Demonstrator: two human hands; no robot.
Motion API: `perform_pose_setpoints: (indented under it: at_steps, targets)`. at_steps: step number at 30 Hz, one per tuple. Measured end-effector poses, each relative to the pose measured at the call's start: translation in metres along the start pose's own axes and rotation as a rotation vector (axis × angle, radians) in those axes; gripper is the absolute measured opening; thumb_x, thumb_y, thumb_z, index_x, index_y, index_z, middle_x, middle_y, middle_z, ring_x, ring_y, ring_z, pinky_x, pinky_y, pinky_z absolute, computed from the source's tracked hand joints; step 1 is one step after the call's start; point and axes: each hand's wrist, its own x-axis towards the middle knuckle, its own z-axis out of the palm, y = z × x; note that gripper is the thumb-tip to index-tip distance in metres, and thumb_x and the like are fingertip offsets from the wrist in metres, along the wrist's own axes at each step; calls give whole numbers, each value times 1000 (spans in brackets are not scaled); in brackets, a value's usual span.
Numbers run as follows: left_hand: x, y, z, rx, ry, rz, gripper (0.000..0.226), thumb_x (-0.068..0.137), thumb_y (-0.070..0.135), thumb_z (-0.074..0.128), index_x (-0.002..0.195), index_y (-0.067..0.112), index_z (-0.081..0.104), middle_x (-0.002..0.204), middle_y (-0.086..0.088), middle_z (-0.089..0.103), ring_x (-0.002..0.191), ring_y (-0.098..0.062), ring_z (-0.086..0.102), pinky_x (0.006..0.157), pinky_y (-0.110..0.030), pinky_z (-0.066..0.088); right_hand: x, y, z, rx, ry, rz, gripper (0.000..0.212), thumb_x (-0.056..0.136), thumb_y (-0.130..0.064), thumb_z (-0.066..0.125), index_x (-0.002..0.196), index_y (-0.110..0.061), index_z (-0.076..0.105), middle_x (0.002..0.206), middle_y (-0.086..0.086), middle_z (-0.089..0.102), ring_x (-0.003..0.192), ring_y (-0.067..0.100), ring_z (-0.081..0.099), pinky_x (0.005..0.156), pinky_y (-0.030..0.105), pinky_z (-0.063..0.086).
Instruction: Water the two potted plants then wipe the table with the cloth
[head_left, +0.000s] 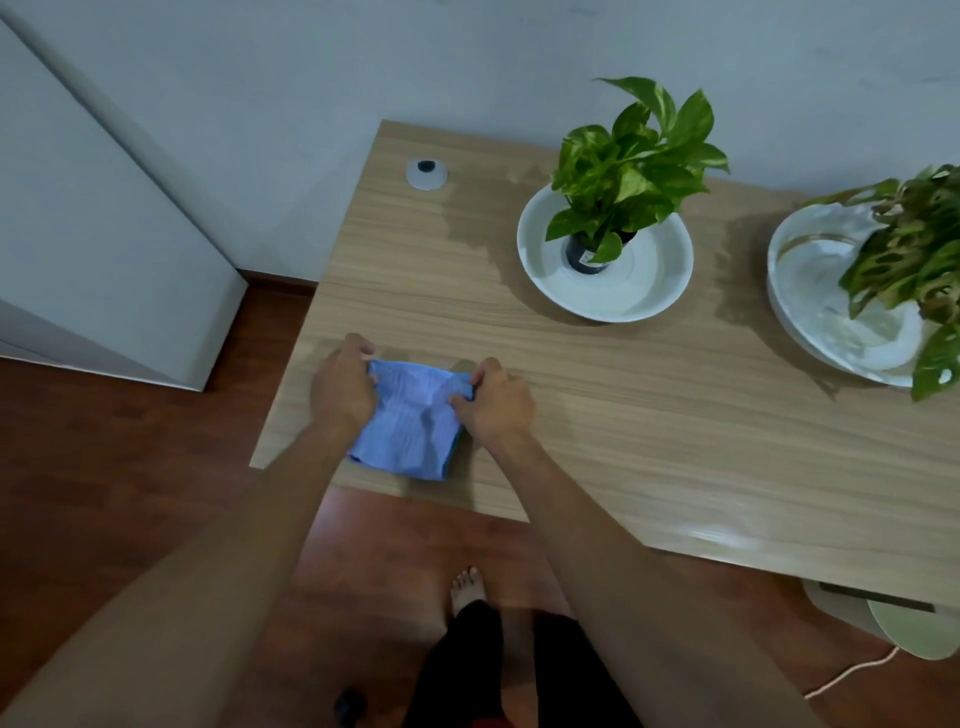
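Two hands, our left hand (340, 387) and right hand (496, 397), pinch the far corners of the blue cloth (408, 431) lying at the table's (623, 441) near left edge, apparently to fold it into a wiping pad.

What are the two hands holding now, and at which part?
Both hands hold the blue folded cloth by its far corners: left hand at the far-left corner, right hand at the far-right one.
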Motion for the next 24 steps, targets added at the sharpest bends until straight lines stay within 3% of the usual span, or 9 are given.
perform_pose_setpoints:
  at_steps: [4, 7, 9, 12, 17, 21, 24]
  targets:
    - [1, -8, -4, 40, 49, 9, 35, 85, 2, 63, 119, 10, 57, 108, -18, 64, 102, -38, 60, 83, -46, 50, -5, -7, 15, -36, 79, -79, 36, 83, -37, 72, 109, -17, 58, 106, 8, 69, 107, 31, 59, 87, 40, 48]
    - [-19, -4, 6, 143, 156, 183, 36, 83, 9, 62, 119, 5, 57, 114, -19, 58, 106, -39, 56, 84, -49, 48, -6, 0, 16, -65, 143, -124, 39, 82, -42, 73, 109, -19, 58, 108, 6, 67, 109, 30, 57, 90, 41, 45]
    - [-32, -3, 21, 221, 171, 319, 37, 84, 19, 52, 116, 4, 60, 117, -21, 59, 106, -42, 58, 85, -50, 50, -4, 6, 15, -101, 185, -149, 42, 80, -51, 72, 107, -21, 61, 107, 5, 67, 107, 30, 56, 90, 41, 42]
    - [-40, -15, 48, 336, 83, 441, 49, 88, 28, 44, 128, 6, 62, 140, -26, 53, 128, -45, 51, 107, -55, 38, -1, 16, 12, -137, 231, -138, 51, 75, -67, 67, 102, -23, 64, 104, 3, 65, 103, 29, 54, 87, 41, 39]
    - [-46, -27, 58, 426, -8, 402, 58, 99, 49, 35, 152, 27, 38, 162, -21, 23, 148, -43, 21, 120, -54, 13, 1, 31, 5, -180, 339, -107, 54, 74, -73, 59, 89, -21, 65, 89, 4, 65, 92, 31, 58, 81, 41, 44]
    - [-46, -22, 58, 437, -24, 379, 59, 97, 52, 35, 150, 27, 41, 161, -23, 23, 147, -46, 22, 117, -62, 18, -2, 53, -11, -148, 444, -64, 40, 81, -60, 63, 85, -20, 67, 86, 7, 64, 89, 33, 58, 80, 42, 45]
    - [-44, -9, 58, 431, -21, 323, 61, 89, 46, 38, 142, 18, 51, 155, -29, 31, 142, -51, 28, 115, -66, 16, -5, 76, -28, -150, 452, -35, 38, 88, -55, 60, 89, -18, 69, 91, 10, 65, 92, 33, 58, 83, 43, 43]
